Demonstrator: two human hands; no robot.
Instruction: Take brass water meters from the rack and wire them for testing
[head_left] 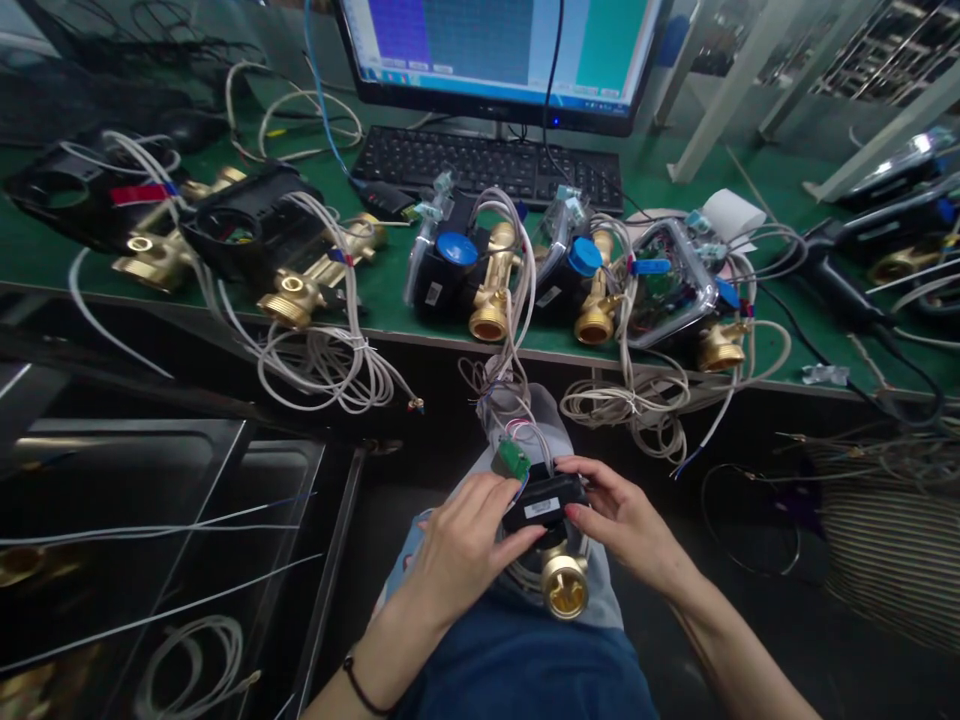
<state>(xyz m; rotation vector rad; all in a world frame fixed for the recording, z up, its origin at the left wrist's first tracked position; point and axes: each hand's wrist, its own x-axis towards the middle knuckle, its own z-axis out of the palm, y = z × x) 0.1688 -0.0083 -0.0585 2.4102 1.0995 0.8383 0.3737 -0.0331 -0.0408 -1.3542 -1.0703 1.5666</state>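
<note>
In my lap I hold a water meter (pixel 546 505) with a black housing and a brass threaded body (pixel 564 585). My left hand (pixel 457 545) grips its left side, thumb under the housing. My right hand (pixel 626 525) pinches the housing's right edge with its fingertips. A small green circuit board (pixel 513 459) on thin white wires sticks up just behind my left fingers.
On the green bench (pixel 390 290) lie several brass meters with black housings and blue caps (pixel 457 250), tangled in white cables (pixel 330 365). A keyboard (pixel 487 165) and monitor (pixel 495 50) stand behind. A dark metal tray (pixel 150 540) with wires sits at the lower left.
</note>
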